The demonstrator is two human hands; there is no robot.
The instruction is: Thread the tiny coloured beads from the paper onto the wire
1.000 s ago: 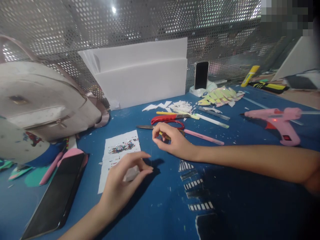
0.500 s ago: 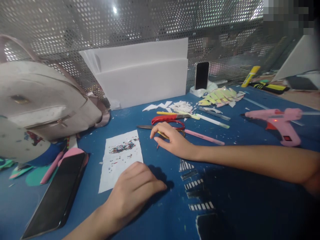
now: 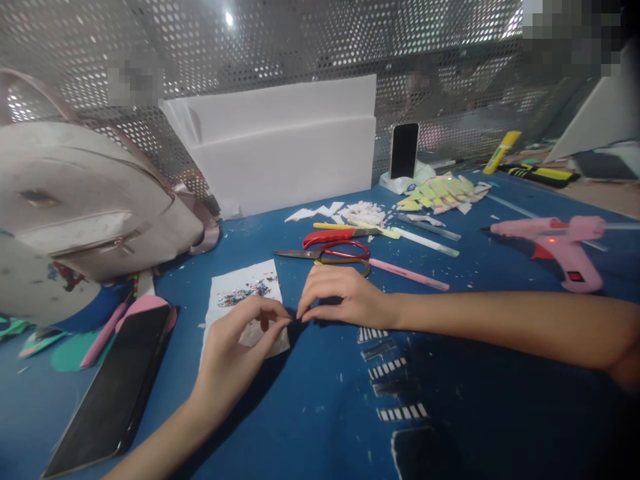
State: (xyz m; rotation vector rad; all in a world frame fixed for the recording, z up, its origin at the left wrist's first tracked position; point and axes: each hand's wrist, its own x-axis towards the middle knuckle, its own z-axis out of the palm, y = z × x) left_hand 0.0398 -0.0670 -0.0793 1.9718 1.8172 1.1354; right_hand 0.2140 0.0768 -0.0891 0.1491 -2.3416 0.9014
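My left hand hovers over the lower right part of a white paper sheet, thumb and forefinger pinched together. Small glittering bits lie in a patch on that sheet. Close to the left fingertips, my right hand is also in a pinch, with its fingers curled down over the blue table. Whatever either pinch holds is too small to make out. Just behind the right hand lie scissors with red handles. Black-and-white striped strips run down the table below the right wrist.
A pink glue gun lies at the right, its light lit. A black phone and a pale backpack are at the left. White boards stand behind. A pink pen and paper scraps lie beyond my hands.
My left hand has moved up and closed into a pinch over the paper. My right hand has dropped slightly towards it, fingers now pinched; the fingertips of both hands are near each other.
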